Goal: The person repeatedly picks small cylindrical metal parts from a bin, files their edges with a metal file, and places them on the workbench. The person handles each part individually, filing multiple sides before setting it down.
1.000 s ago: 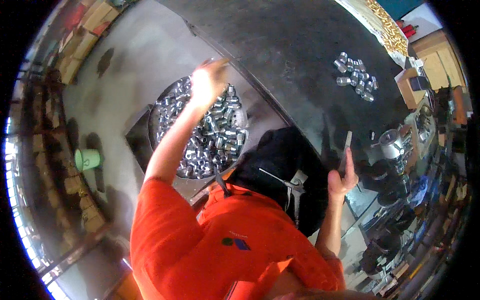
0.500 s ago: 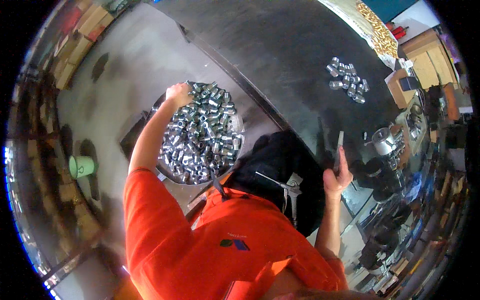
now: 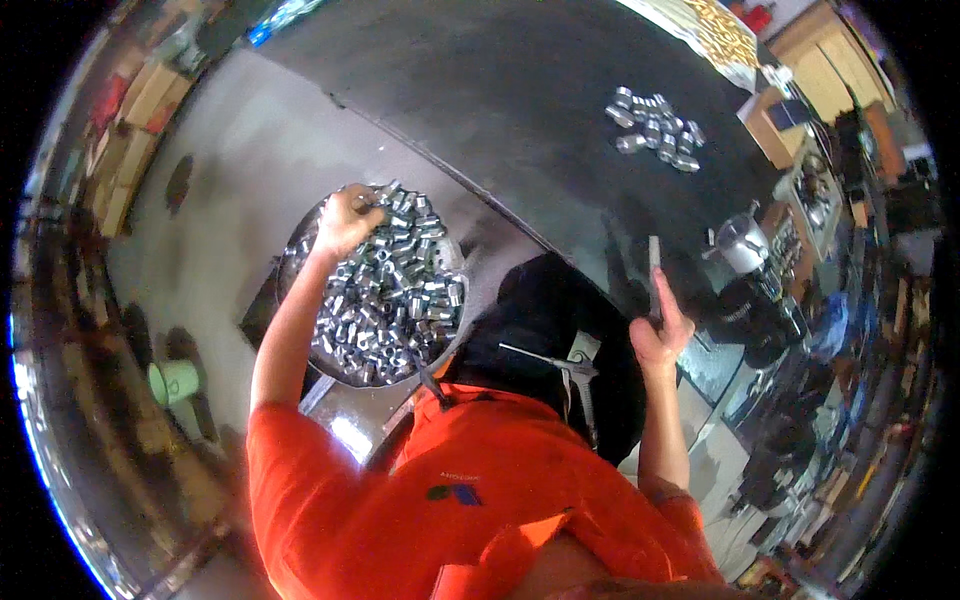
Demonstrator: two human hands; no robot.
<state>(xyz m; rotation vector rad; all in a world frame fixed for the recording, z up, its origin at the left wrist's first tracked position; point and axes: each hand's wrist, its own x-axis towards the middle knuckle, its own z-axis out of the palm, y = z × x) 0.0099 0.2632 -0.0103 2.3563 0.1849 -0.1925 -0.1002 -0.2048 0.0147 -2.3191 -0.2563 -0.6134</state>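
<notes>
A round metal pan [image 3: 300, 262] at the left holds a heap of shiny metal fittings [image 3: 385, 300], short and hollow with faceted sides. Over the heap's far left part is my left hand [image 3: 347, 225], its thumb and fingers curled around one metal fitting [image 3: 362, 201] that is partly hidden. On the right, by the dark table's near edge, my right hand [image 3: 662, 338] grips a narrow flat bar [image 3: 655, 252], pale at its tip. The bar points away from me, with my index finger stretched along it. Its lower end is hidden in the hand.
A small group of similar fittings [image 3: 660, 130] lies on the dark table [image 3: 480, 90]. Beyond are brass-coloured pieces [image 3: 722, 35] on a sheet. A metal cylindrical device [image 3: 740, 243] stands at the right. An air blow gun [image 3: 575, 368] rests by my lap. A green cup [image 3: 173, 381] is far left.
The view has shifted, so the table items sit further left. My left hand has drawn in from the pan's far rim and its fingers have curled. My right hand keeps its grip on the bar.
</notes>
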